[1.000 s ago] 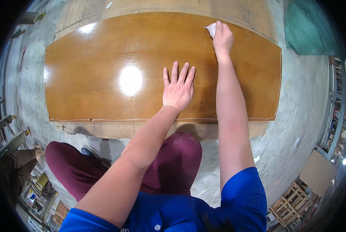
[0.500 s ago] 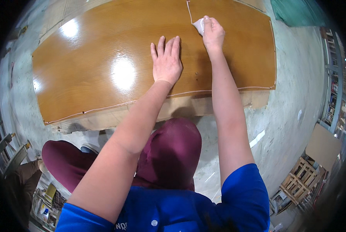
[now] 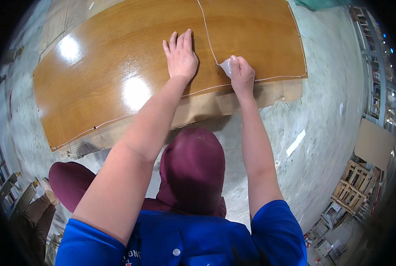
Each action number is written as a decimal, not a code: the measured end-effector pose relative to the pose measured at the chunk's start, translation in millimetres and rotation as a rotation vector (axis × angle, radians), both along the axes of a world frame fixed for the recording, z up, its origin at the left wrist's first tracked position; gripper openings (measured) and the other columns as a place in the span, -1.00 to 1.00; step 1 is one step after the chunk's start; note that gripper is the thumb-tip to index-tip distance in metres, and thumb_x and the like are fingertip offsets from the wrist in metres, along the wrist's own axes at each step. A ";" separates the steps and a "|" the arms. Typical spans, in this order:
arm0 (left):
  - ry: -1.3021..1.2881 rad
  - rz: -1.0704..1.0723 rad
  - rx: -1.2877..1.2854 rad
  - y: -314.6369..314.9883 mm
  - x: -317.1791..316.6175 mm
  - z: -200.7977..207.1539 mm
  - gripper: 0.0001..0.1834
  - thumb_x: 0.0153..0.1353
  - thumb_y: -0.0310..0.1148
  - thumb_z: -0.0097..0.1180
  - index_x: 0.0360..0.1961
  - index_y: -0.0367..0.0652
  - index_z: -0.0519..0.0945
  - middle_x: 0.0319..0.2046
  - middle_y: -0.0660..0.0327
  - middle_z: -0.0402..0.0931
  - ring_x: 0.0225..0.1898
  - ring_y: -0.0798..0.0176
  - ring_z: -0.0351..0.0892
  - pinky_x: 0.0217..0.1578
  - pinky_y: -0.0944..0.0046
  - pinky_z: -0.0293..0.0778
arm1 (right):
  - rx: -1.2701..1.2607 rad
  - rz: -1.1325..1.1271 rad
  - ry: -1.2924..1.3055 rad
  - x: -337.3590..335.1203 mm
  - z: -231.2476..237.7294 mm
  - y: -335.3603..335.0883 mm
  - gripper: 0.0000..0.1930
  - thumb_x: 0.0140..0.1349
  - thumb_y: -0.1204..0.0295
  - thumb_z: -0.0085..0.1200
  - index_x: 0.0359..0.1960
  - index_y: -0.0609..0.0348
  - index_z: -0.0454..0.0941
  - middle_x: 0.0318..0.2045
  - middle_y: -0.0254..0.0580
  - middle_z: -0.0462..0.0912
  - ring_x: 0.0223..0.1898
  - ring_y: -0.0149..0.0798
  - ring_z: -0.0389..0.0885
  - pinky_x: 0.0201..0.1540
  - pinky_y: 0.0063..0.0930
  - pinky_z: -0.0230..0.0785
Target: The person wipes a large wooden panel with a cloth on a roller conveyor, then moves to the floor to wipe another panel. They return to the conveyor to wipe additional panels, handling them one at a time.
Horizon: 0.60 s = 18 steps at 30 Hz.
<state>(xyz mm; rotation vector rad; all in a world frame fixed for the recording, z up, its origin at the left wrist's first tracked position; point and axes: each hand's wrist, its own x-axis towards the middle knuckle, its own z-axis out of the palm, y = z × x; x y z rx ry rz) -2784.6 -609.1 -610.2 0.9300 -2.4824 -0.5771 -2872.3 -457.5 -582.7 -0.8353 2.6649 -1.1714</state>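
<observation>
Since the earlier frame, draws the right hand (image 3: pixel 243 76) and a pale bag (image 3: pixel 226 66) toward the near edge of the brown wooden panel (image 3: pixel 96 80), leaving a longer white line (image 3: pixel 208 37) across it; clamps the right fingers on the bag, with its pointed tip at the line's near end; rests the left hand (image 3: pixel 181 60) palm down on the panel, left of that line, fingers outstretched; keeps both hands apart; has cardboard (image 3: pixel 193 107) beneath the panel, on the grey floor (image 3: pixel 322 119), with a maroon-trousered knee (image 3: pixel 193 164) near it.

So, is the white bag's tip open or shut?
Apparently open: a white line crossing the brown board meets the tip; the opening itself is indistinct.
</observation>
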 end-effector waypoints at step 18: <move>0.273 -0.180 0.543 -109.3 233.8 116.3 -0.70 0.30 -0.44 -0.18 0.02 -0.30 0.40 -0.14 0.08 0.49 -0.05 0.25 0.45 0.01 0.32 0.32 | 0.007 0.012 0.085 42.0 33.9 20.2 -0.64 0.29 0.19 -0.13 -0.58 0.15 0.42 -0.64 -0.05 0.48 -0.62 -0.07 0.46 -0.51 -0.16 0.27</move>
